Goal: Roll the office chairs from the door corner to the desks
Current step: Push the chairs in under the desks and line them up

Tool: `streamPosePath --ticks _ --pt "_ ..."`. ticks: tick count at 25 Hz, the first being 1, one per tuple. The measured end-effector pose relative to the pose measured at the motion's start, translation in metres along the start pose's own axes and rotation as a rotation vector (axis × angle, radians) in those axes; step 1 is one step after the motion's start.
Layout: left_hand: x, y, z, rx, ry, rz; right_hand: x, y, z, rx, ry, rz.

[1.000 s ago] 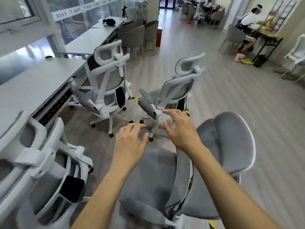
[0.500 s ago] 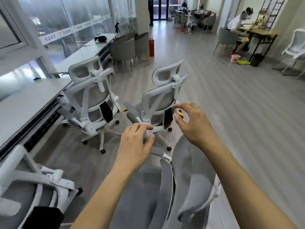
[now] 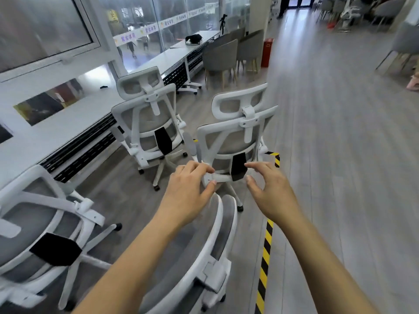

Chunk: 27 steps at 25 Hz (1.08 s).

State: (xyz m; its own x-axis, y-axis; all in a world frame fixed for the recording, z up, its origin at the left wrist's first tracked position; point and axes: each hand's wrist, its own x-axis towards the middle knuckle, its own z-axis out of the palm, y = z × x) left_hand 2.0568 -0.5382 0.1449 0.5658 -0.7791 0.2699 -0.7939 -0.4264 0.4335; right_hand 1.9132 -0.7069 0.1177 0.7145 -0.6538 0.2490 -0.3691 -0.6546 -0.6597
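Several white-framed grey mesh office chairs stand by a long white desk on the left. The nearest chair is right under my arms, its headrest edge below my left hand. My right hand hovers to the right of that headrest. Both hands have loosely bent fingers and hold nothing. A second chair stands just beyond my hands with its back to me. A third chair is at the desk. A fourth chair fills the lower left.
Yellow-black floor tape runs along the right of the nearest chair. Wide bare wood floor lies to the right. Farther along the desk row stand grey four-legged chairs and a red bin.
The nearest chair has swung round and now shows its back edge-on under my arms. The view has turned left towards the desks. My hands have moved a little apart.
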Motion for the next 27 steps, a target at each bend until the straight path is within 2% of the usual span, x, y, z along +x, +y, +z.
streamPosePath --ticks 5,9,13,19,27 --pt "0.033 0.034 0.032 -0.014 0.002 0.007 0.023 0.046 -0.023 -0.009 -0.026 -0.007" --pt "0.066 0.033 0.051 0.028 0.003 -0.006 0.067 0.068 -0.026 -0.007 -0.055 -0.057" --pt "0.109 0.006 0.062 0.102 0.053 -0.080 0.139 0.079 -0.013 0.004 -0.142 -0.144" --pt "0.169 -0.028 0.073 0.199 0.022 -0.241 0.242 0.079 0.013 -0.060 -0.250 -0.252" --pt "0.220 -0.061 0.083 0.282 0.105 -0.482 0.361 0.063 0.057 0.054 -0.380 -0.497"
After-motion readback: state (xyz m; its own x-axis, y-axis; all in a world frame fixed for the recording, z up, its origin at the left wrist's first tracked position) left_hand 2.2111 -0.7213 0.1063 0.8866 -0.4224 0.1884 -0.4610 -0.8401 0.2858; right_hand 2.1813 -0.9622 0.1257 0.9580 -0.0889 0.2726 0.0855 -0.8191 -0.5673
